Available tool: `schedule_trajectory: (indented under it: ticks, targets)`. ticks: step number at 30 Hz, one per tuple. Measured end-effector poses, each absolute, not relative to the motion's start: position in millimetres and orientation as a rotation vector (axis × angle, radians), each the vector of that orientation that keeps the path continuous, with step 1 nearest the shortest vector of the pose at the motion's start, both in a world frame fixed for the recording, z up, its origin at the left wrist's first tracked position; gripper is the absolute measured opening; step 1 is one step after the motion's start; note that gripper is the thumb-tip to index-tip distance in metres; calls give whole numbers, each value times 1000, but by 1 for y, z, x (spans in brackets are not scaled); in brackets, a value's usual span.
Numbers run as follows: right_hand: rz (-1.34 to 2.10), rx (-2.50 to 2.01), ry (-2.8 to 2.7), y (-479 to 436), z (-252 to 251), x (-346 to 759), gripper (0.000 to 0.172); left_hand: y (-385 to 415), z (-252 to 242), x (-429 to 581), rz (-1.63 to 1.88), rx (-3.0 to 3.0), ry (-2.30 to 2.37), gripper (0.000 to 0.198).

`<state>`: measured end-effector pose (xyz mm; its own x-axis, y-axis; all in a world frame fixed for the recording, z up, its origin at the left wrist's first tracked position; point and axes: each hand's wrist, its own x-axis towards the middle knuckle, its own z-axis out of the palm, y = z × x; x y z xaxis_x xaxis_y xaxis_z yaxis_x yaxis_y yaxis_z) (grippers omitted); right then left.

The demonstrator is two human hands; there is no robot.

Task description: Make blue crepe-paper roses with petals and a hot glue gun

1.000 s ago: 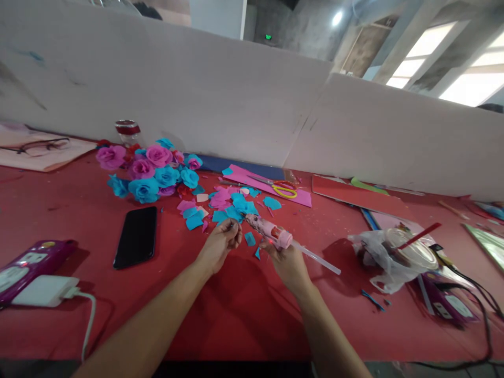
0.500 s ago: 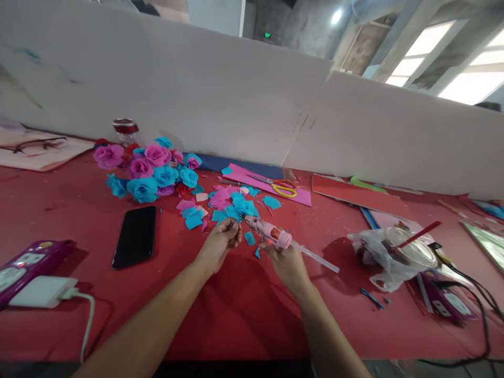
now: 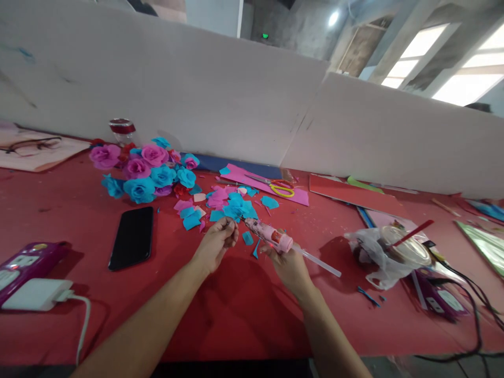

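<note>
My left hand (image 3: 216, 240) is closed in a pinch, its fingertips at the base of a blue paper flower (image 3: 237, 203); the exact grip is hidden. In my right hand (image 3: 289, 265) is a pink hot glue gun (image 3: 270, 234), its nozzle pointing left, close to my left fingertips and the flower. A translucent glue stick (image 3: 321, 263) sticks out of the gun's back end. Cut pieces of blue paper (image 3: 191, 219) and pink paper (image 3: 221, 197) lie scattered around the flower.
A bunch of paper roses (image 3: 139, 190) stands at the back left, behind a black phone (image 3: 132, 237). Scissors (image 3: 281, 188) rest on pink paper. On the right are a bagged cup (image 3: 405, 247) and a purple power strip (image 3: 441, 296); another power strip (image 3: 27, 265) is at left.
The glue gun and both hands stay close together with little movement. The blue flower by my left fingertips shows a slightly different shape. The whole view has shifted slightly.
</note>
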<state>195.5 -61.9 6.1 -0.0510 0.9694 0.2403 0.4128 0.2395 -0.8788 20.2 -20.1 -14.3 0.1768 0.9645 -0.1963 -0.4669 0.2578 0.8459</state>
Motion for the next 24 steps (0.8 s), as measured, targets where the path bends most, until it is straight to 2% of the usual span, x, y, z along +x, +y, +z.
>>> schedule_trajectory:
  ticks: [5,11,13,16,18,20,22,24]
  targets:
    - [569,-1432,-1665,-60,5,210,15,-21,-14,21,1152,742,876,17]
    - [-125,-2050,-2113,-40,0,267,21,-19,-14,17,1270,844,907,16]
    - [-225,-2186,-2181,-34,-1,279,27,-19,-13,17,1318,877,893,18]
    - [-321,-2250,-2063,-35,6,273,45,-20,-10,17,1355,899,891,19]
    - [-259,-2047,-2000,-41,15,250,50,-20,-9,17,1368,889,904,21]
    - [15,-1753,-2046,-49,24,218,45,-21,-9,18,1371,878,917,21]
    - [318,-1460,-2185,-54,29,186,55,-21,-10,18,1366,875,911,20]
    - [371,-1331,-2276,-55,30,161,63,-22,-12,18,1373,871,876,19]
